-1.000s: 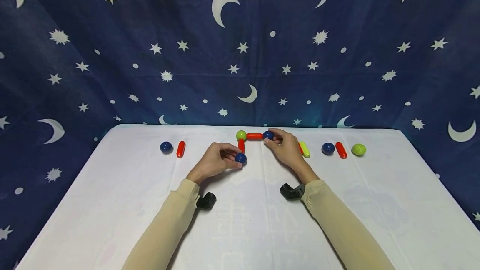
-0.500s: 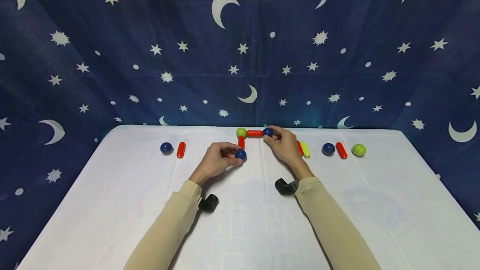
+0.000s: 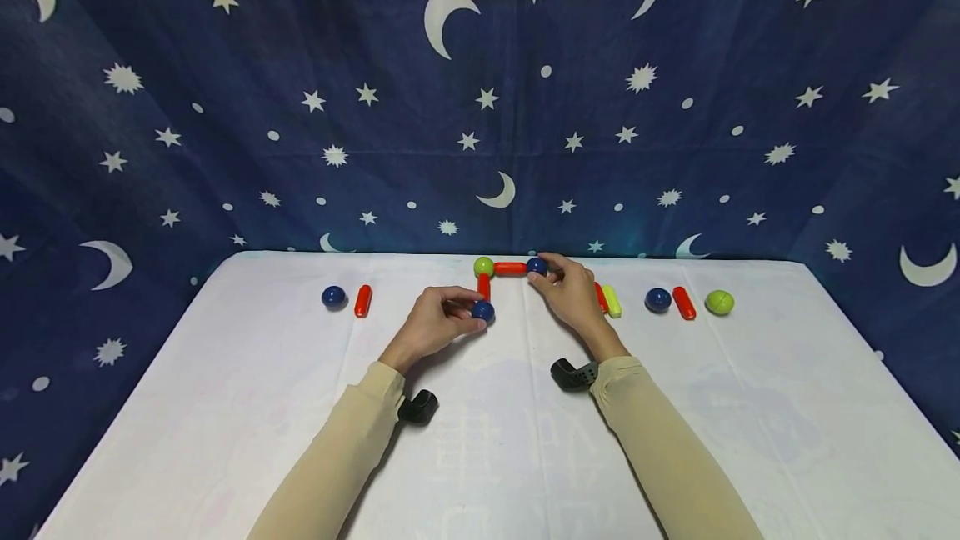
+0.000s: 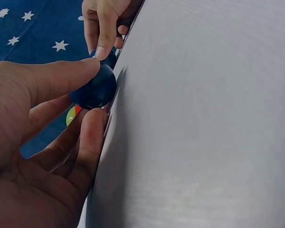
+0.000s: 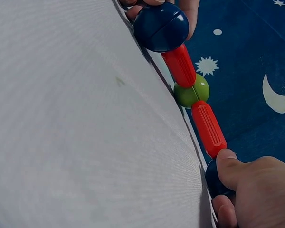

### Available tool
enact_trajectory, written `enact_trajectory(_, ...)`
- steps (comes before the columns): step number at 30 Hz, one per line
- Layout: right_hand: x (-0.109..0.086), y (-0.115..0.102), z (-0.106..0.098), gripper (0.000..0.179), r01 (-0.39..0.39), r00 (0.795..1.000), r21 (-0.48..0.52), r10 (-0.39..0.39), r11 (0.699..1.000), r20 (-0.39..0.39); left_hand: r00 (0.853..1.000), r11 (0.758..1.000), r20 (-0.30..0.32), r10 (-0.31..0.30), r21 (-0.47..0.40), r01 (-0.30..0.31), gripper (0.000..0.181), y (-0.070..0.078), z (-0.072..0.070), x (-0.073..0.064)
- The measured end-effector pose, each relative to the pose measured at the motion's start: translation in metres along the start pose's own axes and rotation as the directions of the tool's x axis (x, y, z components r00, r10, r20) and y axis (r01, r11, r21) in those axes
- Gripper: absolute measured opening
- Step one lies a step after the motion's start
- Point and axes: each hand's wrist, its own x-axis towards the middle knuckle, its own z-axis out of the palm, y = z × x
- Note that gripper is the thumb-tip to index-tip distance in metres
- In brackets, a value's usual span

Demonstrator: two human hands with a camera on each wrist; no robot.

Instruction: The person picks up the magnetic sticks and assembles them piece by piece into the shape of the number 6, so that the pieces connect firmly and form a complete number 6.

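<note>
My left hand (image 3: 437, 321) pinches a blue ball (image 3: 483, 311) between thumb and fingers, at the near end of an L-shaped chain. From that ball a red rod (image 3: 483, 286) runs back to a green ball (image 3: 483, 267) at the corner. A second red rod (image 3: 511, 269) leads right from the corner to another blue ball (image 3: 536, 266), which my right hand (image 3: 573, 294) pinches. In the right wrist view the whole chain shows joined: blue ball (image 5: 161, 27), red rod (image 5: 179, 66), green ball (image 5: 192, 90), red rod (image 5: 209, 128), and the other blue ball, partly hidden by the thumb.
Left on the white table (image 3: 480, 457) lie a blue ball (image 3: 333, 297) and a red rod (image 3: 363, 301). Right of my right hand are a partly hidden red rod (image 3: 601, 297), a yellow rod (image 3: 612, 301), a blue ball (image 3: 657, 300), a red rod (image 3: 684, 303) and a green ball (image 3: 719, 302).
The chain has shifted slightly toward the table's back edge since a second ago, both hands moving with it. In the last half second almost nothing moves. Both hands keep their grips.
</note>
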Motion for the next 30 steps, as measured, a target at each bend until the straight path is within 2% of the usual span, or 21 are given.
enact_trajectory(8,0.0,0.0,0.001,0.047,-0.014,1.0,-0.007,0.014,1.0,0.007,1.0,1.0,0.014,-0.009,0.013,0.009,0.039,0.002,-0.007,-0.002)
enact_trajectory(14,-0.001,0.0,0.001,0.047,-0.016,1.0,-0.012,0.016,1.0,0.01,1.0,0.999,-0.023,-0.014,0.03,0.015,0.04,0.001,-0.023,-0.003)
enact_trajectory(19,-0.001,0.001,0.0,0.047,-0.001,1.0,-0.013,0.002,1.0,0.01,0.995,0.998,-0.1,-0.027,0.054,0.032,0.041,0.005,-0.042,-0.007)
enact_trajectory(24,-0.001,0.003,0.0,0.047,0.007,1.0,-0.026,-0.007,1.0,0.004,0.978,0.996,-0.204,-0.039,0.074,0.056,0.043,0.006,-0.064,-0.011)
enact_trajectory(30,-0.002,0.003,0.002,0.047,0.001,1.0,-0.028,-0.001,1.0,-0.002,0.958,0.991,-0.277,-0.074,0.083,0.1,0.042,0.003,-0.086,-0.019)
